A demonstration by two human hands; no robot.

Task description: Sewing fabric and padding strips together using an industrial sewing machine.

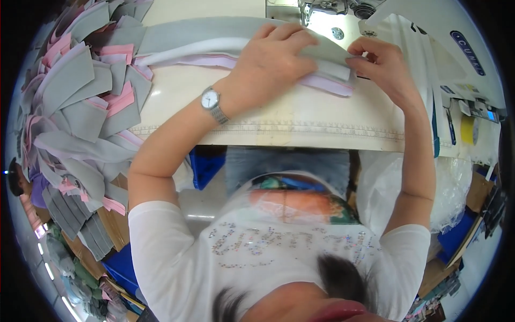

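A long grey fabric strip (pixel 198 33) with a lilac layer along its near side stretches across the sewing table (pixel 214 96) toward the sewing machine (pixel 456 48). My left hand (pixel 276 67) lies over its middle, fingers reaching out across the grey cloth and pressing nothing between them. At the strip's right end, my right hand (pixel 383 67) has thumb and forefinger pinched on the edge of the cloth. Just beyond the hands is the machine's shiny metal plate (pixel 337 33). The exact fold under my left palm is hidden.
A big heap of grey and pink fabric pieces (pixel 80 91) covers the table's left. A measuring tape (pixel 300 128) runs along the front edge. Right of my forearm are a yellow tape roll (pixel 470 130) and a clear plastic bag (pixel 450 188). Another person (pixel 19 180) appears far left.
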